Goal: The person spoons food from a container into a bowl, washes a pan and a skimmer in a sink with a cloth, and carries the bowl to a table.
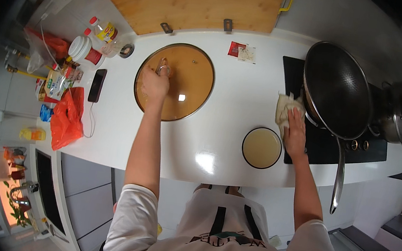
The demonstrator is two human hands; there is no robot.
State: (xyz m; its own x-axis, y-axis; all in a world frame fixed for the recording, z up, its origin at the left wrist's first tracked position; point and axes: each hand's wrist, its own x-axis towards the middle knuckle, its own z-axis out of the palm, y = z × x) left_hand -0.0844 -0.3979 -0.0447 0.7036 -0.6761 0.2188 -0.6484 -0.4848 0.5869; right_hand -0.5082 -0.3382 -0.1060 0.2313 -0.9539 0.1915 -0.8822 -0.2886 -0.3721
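My left hand is at the handle of a round glass lid with a metal rim, whose orange-brown inside shows through; whether the fingers close fully on the handle is partly hidden. My right hand presses on a crumpled beige cloth at the left edge of the black cooktop. Just left of that hand stands a round dark-rimmed bowl with pale contents. A black wok with a long metal handle sits on the cooktop, tilted.
A wooden board leans at the back. Two packets lie before it. At left are a phone with a cable, plastic bottles, a white tub and a red plastic bag. Stacked metal pots stand far right.
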